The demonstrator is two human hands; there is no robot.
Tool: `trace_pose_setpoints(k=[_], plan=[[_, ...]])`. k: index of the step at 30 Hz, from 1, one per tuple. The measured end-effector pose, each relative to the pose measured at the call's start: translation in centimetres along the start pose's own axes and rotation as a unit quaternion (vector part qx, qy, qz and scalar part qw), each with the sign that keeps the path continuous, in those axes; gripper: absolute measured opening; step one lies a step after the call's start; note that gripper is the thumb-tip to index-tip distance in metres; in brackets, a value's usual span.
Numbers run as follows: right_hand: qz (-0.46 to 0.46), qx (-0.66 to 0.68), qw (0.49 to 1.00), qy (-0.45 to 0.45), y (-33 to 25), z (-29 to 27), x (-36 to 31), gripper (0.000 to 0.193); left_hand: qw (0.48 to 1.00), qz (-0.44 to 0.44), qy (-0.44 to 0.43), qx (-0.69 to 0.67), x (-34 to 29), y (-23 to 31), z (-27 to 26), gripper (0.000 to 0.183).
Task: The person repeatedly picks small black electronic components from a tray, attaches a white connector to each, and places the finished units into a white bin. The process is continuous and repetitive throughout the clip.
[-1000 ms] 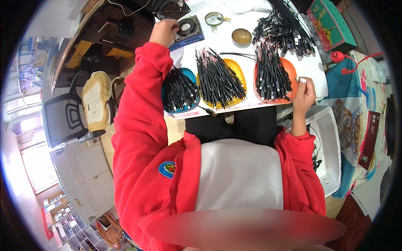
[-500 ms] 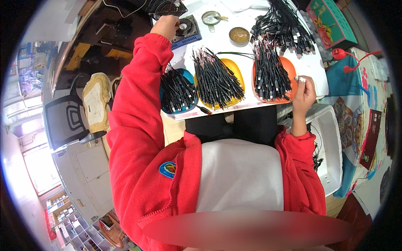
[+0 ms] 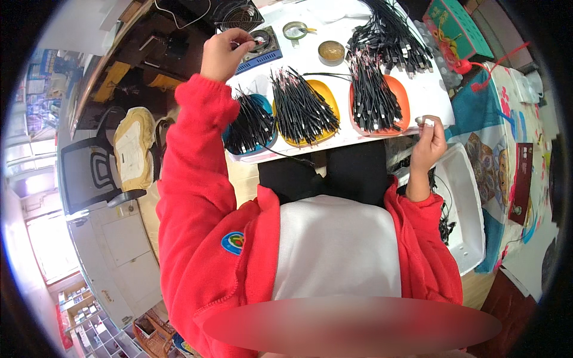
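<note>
Three bunches of black cables, in trays along the near edge of a white worktop [image 3: 427, 95]. Blue tray [image 3: 261, 101], left: bunch [image 3: 248, 125] w/ long axis approx. near–far, near end swung slightly right; its far left part is hidden by the red sleeve [image 3: 206, 104]. Yellow tray [image 3: 328, 98], mid.: bunch [image 3: 301, 104] slants from far left to near right, pale pinkish tips far, dark plug ends near. Orange tray [image 3: 401, 95], right: bunch [image 3: 373, 92] likewise, axis a little steeper; its far tips run up against a loose cable heap [image 3: 391, 39], border btwn the two hard to make out. Heap's plugs point near and right; its far end is cut off by the frame. One single cable [image 3: 328, 74] lies left–right btwn yellow and orange bunches.

Left hand [image 3: 221, 55]: thumb and fingers drawn together at the tips, over the round opening of a blue-fronted device [image 3: 259, 61]; a tiny pale spot shows there, too small to ID, so cannot tell if anything is held. Right hand [image 3: 428, 143]: at worktop's near right corner, fingers bent, tips close together; white at the tips, but nail vs. held piece cannot be told. White tub [image 3: 471, 250], near right: contents partly hidden by the right sleeve.
</note>
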State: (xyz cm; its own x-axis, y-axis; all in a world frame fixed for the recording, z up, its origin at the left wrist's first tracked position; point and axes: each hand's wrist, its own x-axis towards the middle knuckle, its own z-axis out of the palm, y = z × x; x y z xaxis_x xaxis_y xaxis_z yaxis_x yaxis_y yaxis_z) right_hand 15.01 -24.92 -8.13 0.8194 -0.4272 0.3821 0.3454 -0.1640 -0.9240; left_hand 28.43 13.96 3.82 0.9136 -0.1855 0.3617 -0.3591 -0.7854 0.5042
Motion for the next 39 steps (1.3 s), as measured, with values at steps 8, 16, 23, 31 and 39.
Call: trace_pose_setpoints(k=[8,16,23,31,39], plan=[[0.01,0.13,0.887,-0.444,-8.7,5.3,-5.6,0.037,0.776,-0.153,-0.068,-0.608,-12.0,17.7,2.5,0.012],[0.131,0.182,0.911,-0.346,-11.7,-5.0,-5.0,0.023,0.769,-0.06,-0.162,-0.615,-14.1,20.8,5.7,0.046],[0.145,-0.136,0.972,-0.123,-18.0,-25.4,-2.1,0.024,0.833,-0.124,-0.183,-0.506,-15.9,15.1,4.6,0.028],[0.429,-0.392,0.771,-0.262,11.3,-31.8,-4.9,0.036,0.827,-0.27,-0.158,-0.467,-19.0,10.5,4.7,0.023],[0.292,-0.559,0.736,-0.245,27.2,-29.9,-8.0,0.045,0.953,-0.229,-0.029,-0.196,-18.1,6.1,3.0,0.017]])
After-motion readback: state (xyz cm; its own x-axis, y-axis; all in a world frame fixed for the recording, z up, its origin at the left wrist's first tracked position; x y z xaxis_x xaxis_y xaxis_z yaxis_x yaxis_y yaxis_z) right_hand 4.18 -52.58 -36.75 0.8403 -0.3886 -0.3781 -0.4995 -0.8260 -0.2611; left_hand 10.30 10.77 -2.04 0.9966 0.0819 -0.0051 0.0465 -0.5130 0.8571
